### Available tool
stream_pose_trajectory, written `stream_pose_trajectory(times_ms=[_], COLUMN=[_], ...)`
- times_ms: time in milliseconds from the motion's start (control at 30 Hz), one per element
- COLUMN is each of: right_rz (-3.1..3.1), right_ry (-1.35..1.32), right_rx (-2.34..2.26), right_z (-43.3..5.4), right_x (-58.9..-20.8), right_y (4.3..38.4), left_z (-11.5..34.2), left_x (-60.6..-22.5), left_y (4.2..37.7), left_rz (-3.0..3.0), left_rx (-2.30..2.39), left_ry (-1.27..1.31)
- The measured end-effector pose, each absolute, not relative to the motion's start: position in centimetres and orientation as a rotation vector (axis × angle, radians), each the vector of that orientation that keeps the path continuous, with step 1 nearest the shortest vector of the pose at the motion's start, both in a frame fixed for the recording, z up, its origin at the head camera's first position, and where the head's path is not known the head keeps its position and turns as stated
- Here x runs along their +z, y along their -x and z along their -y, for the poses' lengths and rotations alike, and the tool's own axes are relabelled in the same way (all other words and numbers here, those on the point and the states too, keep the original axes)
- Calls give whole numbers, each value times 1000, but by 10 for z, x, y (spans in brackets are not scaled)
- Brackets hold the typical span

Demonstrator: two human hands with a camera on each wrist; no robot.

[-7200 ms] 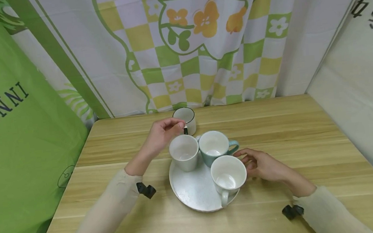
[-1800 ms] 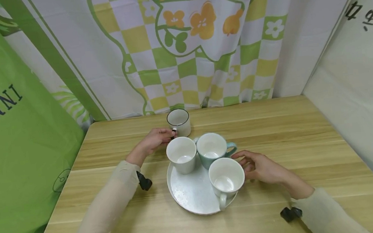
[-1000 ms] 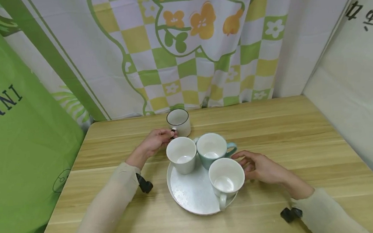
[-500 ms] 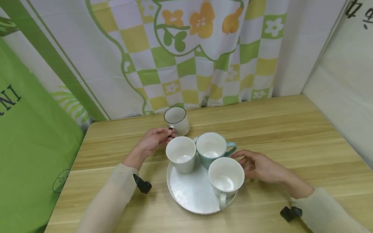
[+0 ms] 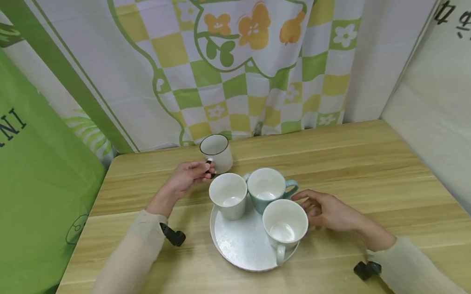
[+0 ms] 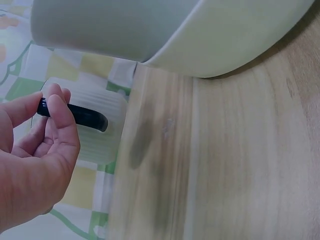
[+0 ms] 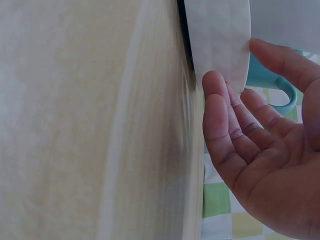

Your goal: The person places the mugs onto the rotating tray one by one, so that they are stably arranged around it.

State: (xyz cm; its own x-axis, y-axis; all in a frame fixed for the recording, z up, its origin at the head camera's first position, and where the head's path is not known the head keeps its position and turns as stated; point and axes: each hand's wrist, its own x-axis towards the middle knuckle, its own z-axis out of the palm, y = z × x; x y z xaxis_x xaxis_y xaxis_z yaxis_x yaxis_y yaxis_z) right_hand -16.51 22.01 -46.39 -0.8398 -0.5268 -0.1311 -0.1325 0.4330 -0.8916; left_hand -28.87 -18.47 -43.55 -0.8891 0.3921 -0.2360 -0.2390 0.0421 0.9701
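Note:
Thumb and fingers of my left hand (image 5: 189,175) pinch the black handle (image 6: 90,119) of a white ribbed mug (image 5: 221,160) with a dark rim. That mug leans slightly at the back of the table, behind the round silver tray (image 5: 244,251). On the tray stand a plain white mug (image 5: 229,201) at the left, a teal mug (image 5: 266,188) with a white inside, and another white mug (image 5: 285,226) at the front right. My right hand (image 5: 334,210) is beside the front-right mug, fingers loosely bent; in the right wrist view its fingertips (image 7: 214,82) are right at the mug's side.
A wooden table (image 5: 367,163) spreads around the tray. A patterned curtain (image 5: 230,86) hangs along its back edge, a green cloth (image 5: 20,184) at the left and a white cloth (image 5: 450,100) at the right.
My left hand has taken hold of the ribbed mug's handle and shifted the mug to the left, its rim now tilted slightly. My right hand and the mugs on the tray stay in place.

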Motion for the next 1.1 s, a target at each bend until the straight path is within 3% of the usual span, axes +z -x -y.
stream_pose_trajectory(times_ms=[1100], right_rz=[-2264], right_ry=[552], right_rx=[-1415], right_z=[-220], right_x=[-466], right_y=[165], left_z=[194], left_x=[-385], left_y=[256], left_rz=[-1936], left_rx=[2011], left_ry=[-193])
